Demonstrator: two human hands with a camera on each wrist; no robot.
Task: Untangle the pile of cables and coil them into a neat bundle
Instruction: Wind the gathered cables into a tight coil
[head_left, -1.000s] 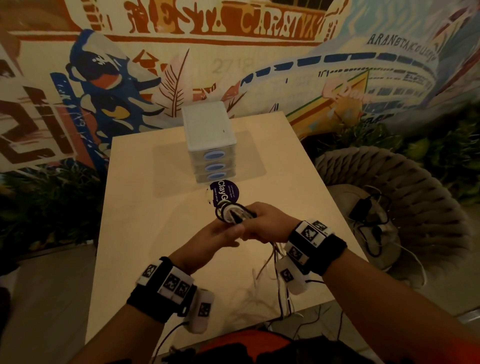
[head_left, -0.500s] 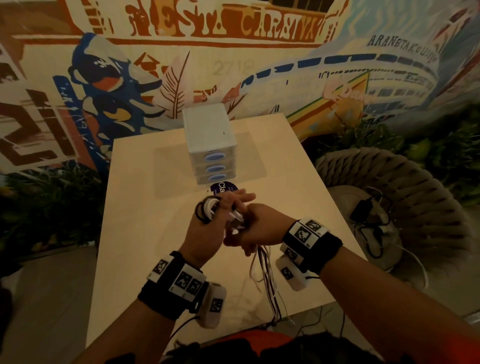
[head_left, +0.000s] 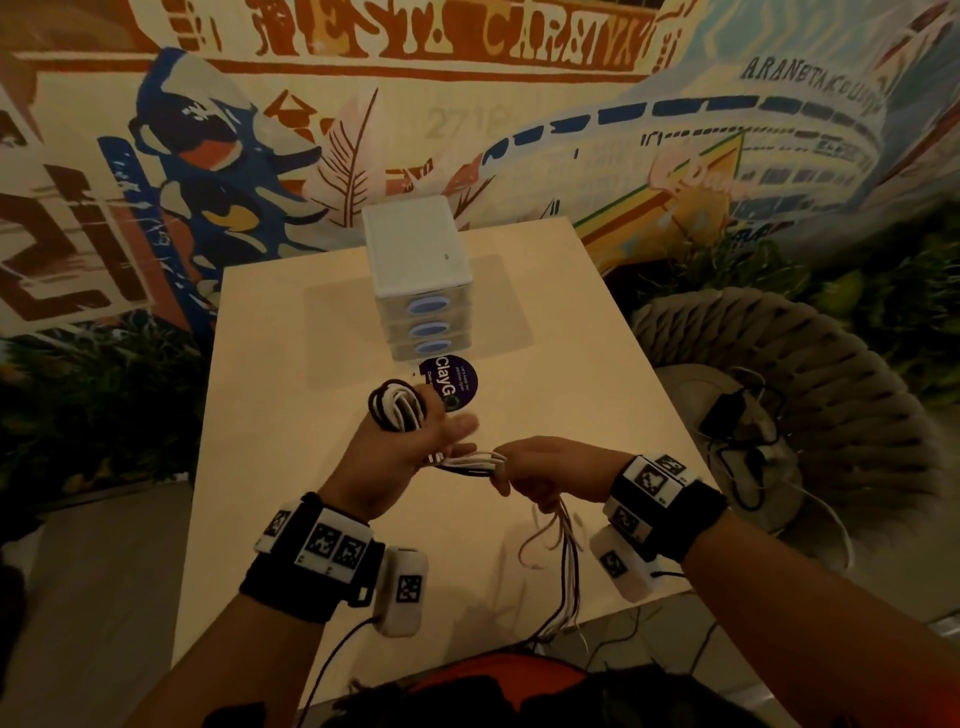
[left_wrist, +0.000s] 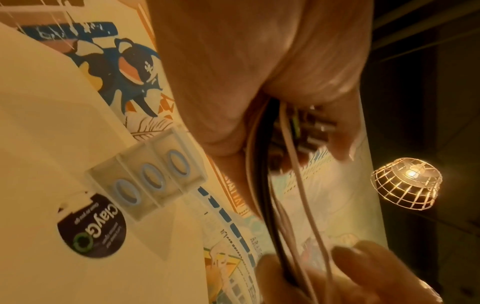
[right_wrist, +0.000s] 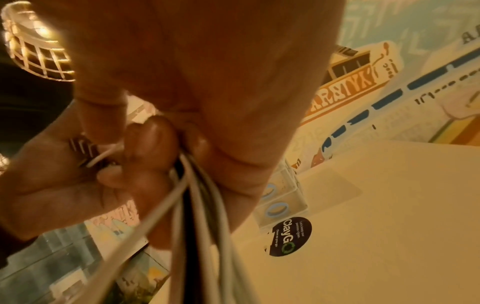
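A coil of black and white cables (head_left: 397, 410) is wound round the fingers of my left hand (head_left: 415, 441), which is held above the table with the thumb sticking out. From the coil, a short run of strands (head_left: 470, 464) stretches right into my right hand (head_left: 540, 467), whose fingers are curled round them. Below that fist the loose cable tails (head_left: 566, 561) hang down and trail over the table's front edge. The left wrist view shows the strands (left_wrist: 293, 185) leaving my palm, with plugs tucked under the fingers. In the right wrist view the bundle (right_wrist: 197, 216) drops out of the fist.
A small white drawer unit (head_left: 421, 280) stands mid-table, with a round purple sticker (head_left: 453, 384) in front of it. The pale table (head_left: 291, 415) meets a mural wall. To the right, a wicker chair (head_left: 779, 395) holds a black charger and cords (head_left: 727, 415).
The coil has passed from between both hands onto my left fingers, which rose and turned. My right hand slid right along the strands, drawing them out between the hands.
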